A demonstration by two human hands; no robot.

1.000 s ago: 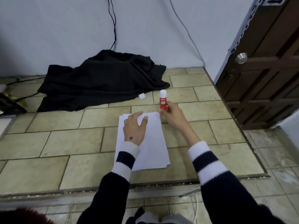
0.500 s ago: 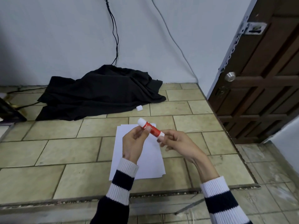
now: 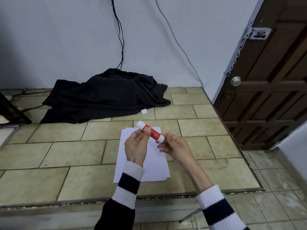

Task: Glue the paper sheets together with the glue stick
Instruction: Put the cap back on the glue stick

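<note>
Nearest the camera we note two sleeves, dark with white bands, reaching forward over the edge of a raised tiled surface [image 3: 69, 183]. The left hand [image 3: 136, 146] is raised above the paper sheets [image 3: 154, 163], its fingers curled and its thumb pressed against the red middle of the glue stick [image 3: 150, 133]. The right hand [image 3: 174, 147] holds the near, white end of the same stick, fingertips pinching it from below and the side. The stick is thus gripped by both hands, clear of the paper, tilted with its far white cap end pointing up and to the left. We cannot tell whether the cap is loosened.

The paper sheets lie flat on the tiles directly beneath the hands, stacked with their edges slightly offset at the far corner. They appear white and unmarked.

Beyond the sheets we record a small white cap-like object [image 3: 144, 111] lying alone on the tiles, just beside the hem of a crumpled black cloth [image 3: 106, 97]. The cloth rests against the foot of a pale wall [image 3: 66, 39], down which dark cables [image 3: 120, 30] run. To the right stands a dark wooden door [image 3: 269, 97] with a round metal knob [image 3: 235, 81].
</note>
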